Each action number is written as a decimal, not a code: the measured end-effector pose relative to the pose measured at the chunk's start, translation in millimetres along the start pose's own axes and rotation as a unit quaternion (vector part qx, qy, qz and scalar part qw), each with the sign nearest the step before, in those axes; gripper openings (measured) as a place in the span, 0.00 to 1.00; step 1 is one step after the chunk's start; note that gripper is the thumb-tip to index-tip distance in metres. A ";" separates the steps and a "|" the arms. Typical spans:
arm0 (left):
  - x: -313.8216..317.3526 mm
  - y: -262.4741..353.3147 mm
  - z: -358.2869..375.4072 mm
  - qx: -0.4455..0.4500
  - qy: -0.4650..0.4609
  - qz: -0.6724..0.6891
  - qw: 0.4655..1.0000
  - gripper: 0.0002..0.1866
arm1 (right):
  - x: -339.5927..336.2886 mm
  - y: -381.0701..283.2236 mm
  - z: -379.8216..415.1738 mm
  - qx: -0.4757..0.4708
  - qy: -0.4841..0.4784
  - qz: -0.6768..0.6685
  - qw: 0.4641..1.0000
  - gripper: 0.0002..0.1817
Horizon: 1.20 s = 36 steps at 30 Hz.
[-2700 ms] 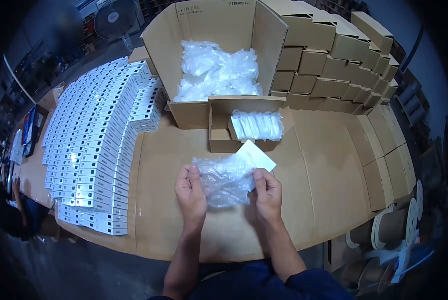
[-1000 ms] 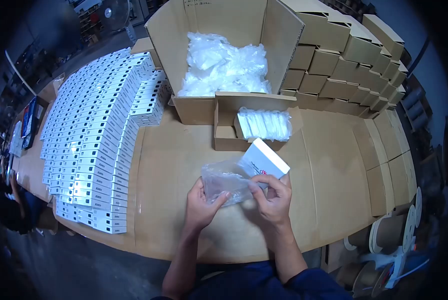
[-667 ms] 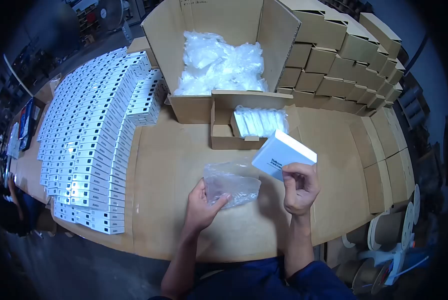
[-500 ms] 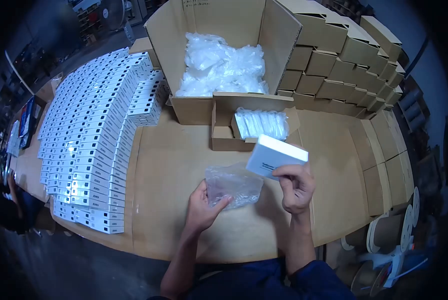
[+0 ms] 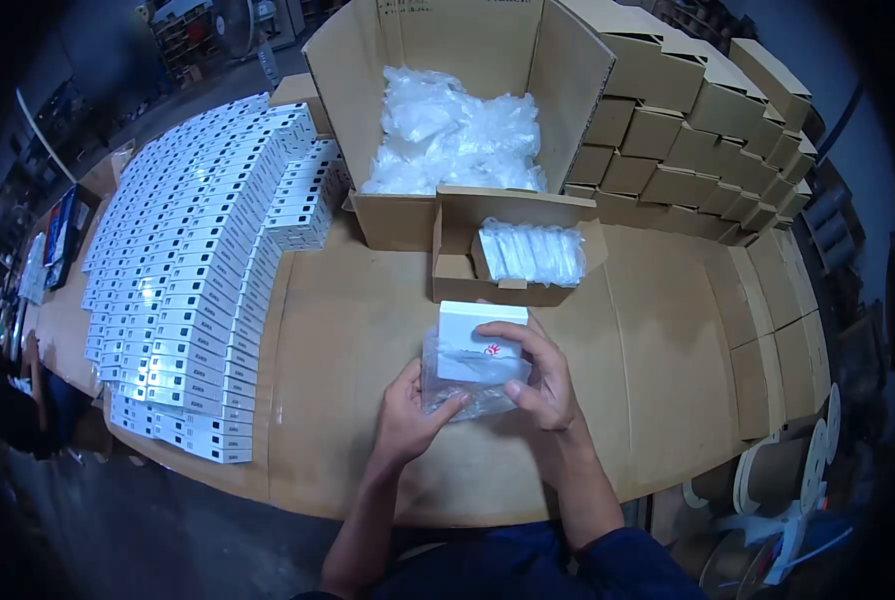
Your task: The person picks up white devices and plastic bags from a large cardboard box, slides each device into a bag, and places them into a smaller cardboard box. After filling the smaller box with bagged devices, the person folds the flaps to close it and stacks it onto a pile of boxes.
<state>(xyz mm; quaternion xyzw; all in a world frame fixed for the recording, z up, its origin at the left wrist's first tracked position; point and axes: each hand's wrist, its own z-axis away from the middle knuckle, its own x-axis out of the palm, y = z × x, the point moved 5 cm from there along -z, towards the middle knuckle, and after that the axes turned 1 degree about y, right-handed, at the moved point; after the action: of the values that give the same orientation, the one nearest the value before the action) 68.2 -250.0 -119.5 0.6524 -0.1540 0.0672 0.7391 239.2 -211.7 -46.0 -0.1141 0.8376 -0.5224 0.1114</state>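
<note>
My left hand (image 5: pixel 408 415) is closed on the left side of a clear plastic bag (image 5: pixel 448 395), thumb across its front. A small white box (image 5: pixel 458 325) with a red logo sits upright, its lower part inside or behind the film; its top stands above the bag. My right hand (image 5: pixel 543 375) grips this box from the right, fingers over its front face and thumb near the bag's edge. Just beyond the hands is an open carton (image 5: pixel 458 290) with a row of bagged white boxes (image 5: pixel 533 253) in it.
A large open carton (image 5: pixel 393 222) full of clear plastic bags (image 5: pixel 458 135) stands at the back. White boxes (image 5: pixel 183 270) are stacked high on the left. Brown cartons (image 5: pixel 668 140) are piled at the back right. Spools (image 5: pixel 778 470) sit beyond the table's right edge. Another person (image 5: pixel 28 400) is at far left.
My right hand has brought the white box left and down to the bag and turned it, so the red logo shows. The left hand still holds the bag. The view has shifted slightly.
</note>
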 end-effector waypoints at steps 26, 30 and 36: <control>-34.7 -61.9 0.9 0.058 0.093 0.131 0.985 0.22 | 21.0 49.5 50.2 0.121 0.241 -0.206 0.941 0.07; -26.1 -39.4 1.9 0.097 0.066 0.058 0.991 0.24 | 18.0 49.4 51.9 0.095 0.228 -0.191 0.950 0.08; -13.3 -35.5 2.1 0.071 0.010 0.174 0.982 0.26 | 19.4 43.6 53.0 0.107 0.270 -0.198 0.936 0.05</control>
<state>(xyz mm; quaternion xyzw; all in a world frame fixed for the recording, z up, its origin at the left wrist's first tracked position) 66.1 -255.6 -157.0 0.6661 -0.2528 0.2119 0.6690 233.7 -244.0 -109.3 -0.1194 0.7361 -0.6314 -0.2127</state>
